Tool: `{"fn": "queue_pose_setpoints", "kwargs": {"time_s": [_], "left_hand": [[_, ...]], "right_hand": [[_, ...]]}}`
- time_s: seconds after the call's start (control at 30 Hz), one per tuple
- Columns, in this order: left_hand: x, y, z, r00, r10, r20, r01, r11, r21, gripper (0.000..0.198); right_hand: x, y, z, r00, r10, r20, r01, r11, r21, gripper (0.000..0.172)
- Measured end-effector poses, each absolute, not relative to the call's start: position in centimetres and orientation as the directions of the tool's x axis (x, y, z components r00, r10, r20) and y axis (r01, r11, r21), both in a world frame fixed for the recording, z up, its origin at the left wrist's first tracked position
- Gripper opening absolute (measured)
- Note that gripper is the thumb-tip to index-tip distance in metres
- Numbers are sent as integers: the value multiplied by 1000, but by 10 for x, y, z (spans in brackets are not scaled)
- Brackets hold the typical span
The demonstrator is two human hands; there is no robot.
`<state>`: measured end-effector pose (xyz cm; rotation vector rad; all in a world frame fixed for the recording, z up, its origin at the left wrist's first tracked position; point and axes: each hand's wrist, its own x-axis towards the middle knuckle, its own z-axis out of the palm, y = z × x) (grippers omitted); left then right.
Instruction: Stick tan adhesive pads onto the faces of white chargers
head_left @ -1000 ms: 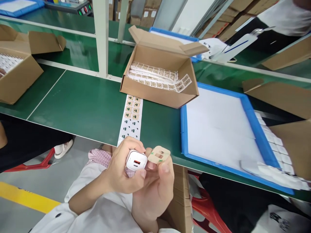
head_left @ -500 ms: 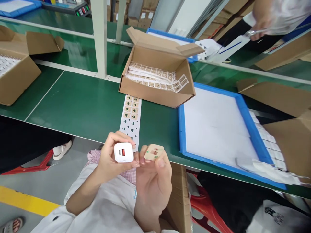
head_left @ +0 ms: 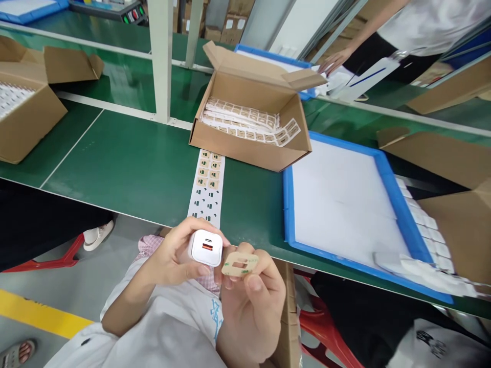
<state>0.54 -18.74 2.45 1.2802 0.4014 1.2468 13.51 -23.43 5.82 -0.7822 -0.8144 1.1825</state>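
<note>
Green assembly bench (head_left: 126, 153) lies beyond both hands: the left hand (head_left: 169, 255) grips a white plastic USB charger (head_left: 206, 248), the right hand (head_left: 253, 312) pinches a tan adhesive pad (head_left: 240, 264) just beside it, not yet stuck on.

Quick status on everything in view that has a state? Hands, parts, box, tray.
left hand: closed around white charger
white charger: held, port face up and bare
right hand: pinching tan adhesive pad
tan adhesive pad: held, off the strip
backing strip: flat on belt, pads on far end, near end bare
cardboard box: open, holding pad sheets
blue tray: white-lined
</note>
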Motion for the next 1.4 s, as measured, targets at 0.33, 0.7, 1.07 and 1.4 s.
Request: {"fn": "queue_pose_setpoints", "kwargs": {"time_s": [0.33,0.7,1.07,1.4], "left_hand": [[6,-191,33,346,875,340,-401,-190,896,52],[6,-185,34,302,808,506,-280,-432,857,54],[4,-186,34,280,795,538,-239,-485,841,48],[6,-187,35,270,800,535,-230,-486,843,44]], "right_hand": [[125,-232,57,215,969,119,-455,208,-866,27],[119,-238,51,211,964,159,-438,239,-866,20],[120,-237,48,156,974,166,-395,215,-893,22],[120,-238,48,151,978,142,-395,192,-899,23]]}}
